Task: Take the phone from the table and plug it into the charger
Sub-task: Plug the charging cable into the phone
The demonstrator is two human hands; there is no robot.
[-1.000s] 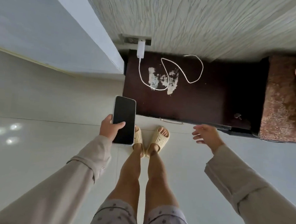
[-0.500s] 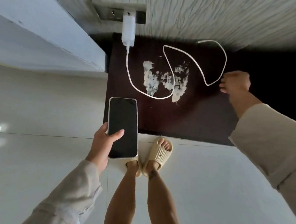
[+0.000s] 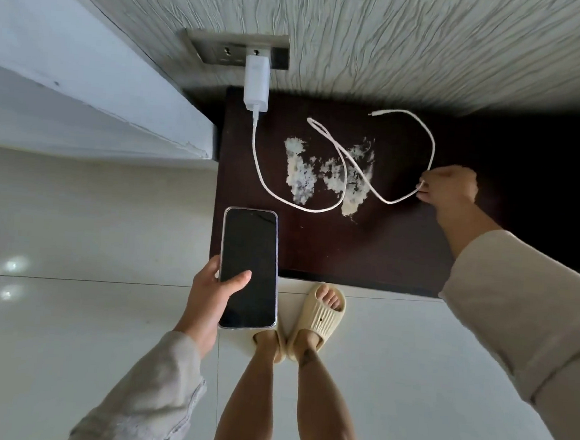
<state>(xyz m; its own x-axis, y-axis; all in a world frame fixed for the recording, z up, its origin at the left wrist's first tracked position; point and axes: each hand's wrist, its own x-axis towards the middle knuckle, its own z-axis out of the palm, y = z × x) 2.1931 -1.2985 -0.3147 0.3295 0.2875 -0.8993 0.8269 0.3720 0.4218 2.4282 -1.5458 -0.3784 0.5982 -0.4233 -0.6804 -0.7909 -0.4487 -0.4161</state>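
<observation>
My left hand point(image 3: 209, 303) holds a dark-screened phone point(image 3: 249, 268) upright, screen facing up, just in front of the dark table's point(image 3: 393, 247) near left corner. A white charger brick point(image 3: 256, 83) sits in the wall socket point(image 3: 237, 48) above the table's back left corner. Its white cable point(image 3: 261, 173) loops across the tabletop, and the free plug end point(image 3: 375, 114) lies near the back edge. My right hand point(image 3: 450, 189) is over the right side of the table, fingers pinched on the cable's rightmost bend.
A worn pale patch point(image 3: 326, 171) marks the tabletop's middle. A white wall panel point(image 3: 84, 95) juts out on the left beside the table. My feet in beige slippers point(image 3: 319, 318) stand on the glossy tiled floor point(image 3: 69, 307) close to the table's front edge.
My right hand reached from the table's front edge to the cable and closed on its right bend. The view drew closer to the table; the phone stays in my left hand.
</observation>
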